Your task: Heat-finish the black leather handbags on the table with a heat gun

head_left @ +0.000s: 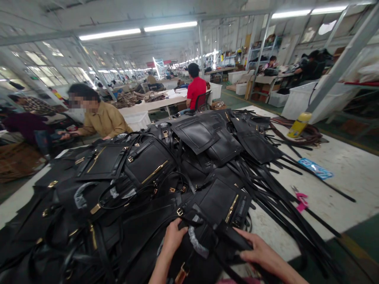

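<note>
My left hand (174,236) is at the lower middle, its fingers closed on the edge of a black leather bag piece (219,201) with a gold zipper and buckle. To its right, my right hand (256,248) grips a folded black leather part (233,238) between thumb and fingers. A plastic-wrapped handle (197,240) lies between my hands. Black bag panels with gold hardware (151,161) are heaped all around and beyond them. Long black straps (266,189) trail off the heap to the right.
On the pale table (358,185) at right are a yellow bottle (299,125), coiled brown straps (310,138), a blue packet (316,168) and pink-handled scissors (302,201). A person in tan (106,120) sits at left; a person in red (197,90) sits behind the heap.
</note>
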{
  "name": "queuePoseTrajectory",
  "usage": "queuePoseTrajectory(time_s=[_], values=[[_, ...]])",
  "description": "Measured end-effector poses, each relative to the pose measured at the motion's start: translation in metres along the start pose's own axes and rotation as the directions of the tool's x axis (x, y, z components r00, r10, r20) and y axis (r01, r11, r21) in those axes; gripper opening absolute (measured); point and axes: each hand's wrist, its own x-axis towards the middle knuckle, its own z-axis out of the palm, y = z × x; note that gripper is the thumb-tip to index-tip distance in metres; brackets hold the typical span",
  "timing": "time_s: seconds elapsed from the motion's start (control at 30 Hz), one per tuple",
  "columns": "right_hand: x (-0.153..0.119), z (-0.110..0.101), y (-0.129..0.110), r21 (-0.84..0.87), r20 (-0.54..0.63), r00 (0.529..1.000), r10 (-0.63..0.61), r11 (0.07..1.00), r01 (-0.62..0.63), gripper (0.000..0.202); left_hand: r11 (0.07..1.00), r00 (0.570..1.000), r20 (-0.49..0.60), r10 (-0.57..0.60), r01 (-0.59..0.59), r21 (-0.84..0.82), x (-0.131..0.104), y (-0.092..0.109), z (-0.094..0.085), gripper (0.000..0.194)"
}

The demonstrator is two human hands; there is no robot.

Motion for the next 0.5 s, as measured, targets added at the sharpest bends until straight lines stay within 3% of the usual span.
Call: queuePoseTrajectory(time_s=[0.2,0.33,0.43,0.5], values=[[0.05,0.018,-0.02,-0.011,0.079,0.997,-0.004,1.0,0.005,0.069,0.991,0.997,0.064,0.05,-0.041,-0.13,-0.002,0.003,0.004,0.029],[0.08,0.034,-0.04,-0.022,0.059,0.996,-0.063,0.998,0.064,0.071,0.98,0.988,0.117,0.102,-0.08,-0.18,-0.003,0.011,0.006,0.026],[0.081,0.033,-0.055,-0.014,0.001,0.992,-0.127,0.992,0.127,0.072,0.986,0.982,0.133,0.134,-0.118,-0.118,-0.006,0.038,-0.014,0.027],[0.07,0.022,-0.065,0.012,-0.058,0.983,-0.174,0.985,0.175,0.072,0.984,0.987,0.086,0.138,-0.147,0.104,-0.01,0.068,-0.044,0.025]])
